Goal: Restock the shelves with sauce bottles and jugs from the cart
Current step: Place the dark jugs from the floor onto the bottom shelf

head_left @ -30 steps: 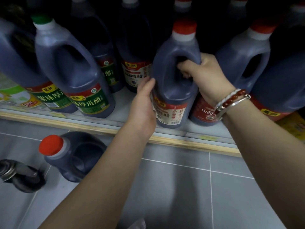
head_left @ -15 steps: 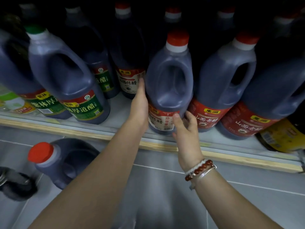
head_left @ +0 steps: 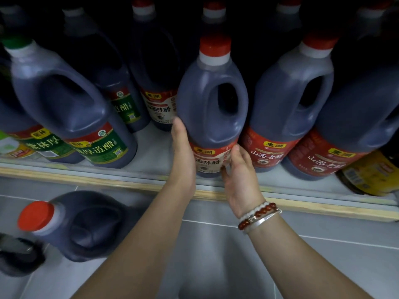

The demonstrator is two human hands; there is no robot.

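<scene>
Flat-fingered, clasping nothing, the left hand (head_left: pixel 183 152) and right hand (head_left: pixel 241 180) steady a jug (head_left: pixel 207 100) near the shelf (head_left: pixel 154 152) edge — an uneven shove could topple it off.

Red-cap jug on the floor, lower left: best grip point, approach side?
Probably the floor jug by its handle loop, reached from above on the camera side. The handle recess faces up toward the camera, below the red cap, unobstructed; the wide smooth body would suit one hand less.
</scene>
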